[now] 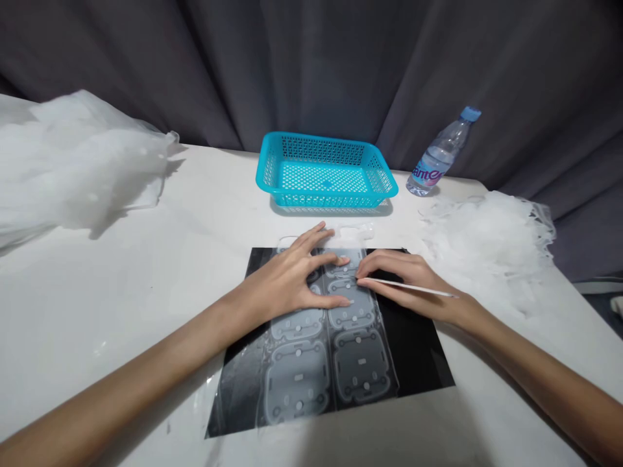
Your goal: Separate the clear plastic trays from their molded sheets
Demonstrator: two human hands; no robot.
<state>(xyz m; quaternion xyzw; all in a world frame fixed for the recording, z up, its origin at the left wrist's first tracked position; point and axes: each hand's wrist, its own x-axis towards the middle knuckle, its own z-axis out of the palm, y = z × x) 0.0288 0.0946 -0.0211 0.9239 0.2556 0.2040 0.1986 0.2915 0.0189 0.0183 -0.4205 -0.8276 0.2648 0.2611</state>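
Observation:
A clear plastic sheet (296, 373) printed with several rounded-square shapes lies on a black mat (413, 350). My left hand (296, 272) rests across the sheet with its fingers spread, pressing it flat. Pinched in my right hand (403, 279) is a thin white stick-like tool (413, 286), slanting away to the right. Its working tip, near the right column of shapes, is mostly hidden by my fingers. One shape (361, 366) at the lower right looks darker than its neighbours.
Behind the mat stands a blue plastic basket (326, 194). A water bottle (438, 159) is to its right, by the dark curtain (321, 65). White plastic film (82, 162) is heaped at the left; another pile of clear scraps (491, 240) lies at the right on the white table (160, 279).

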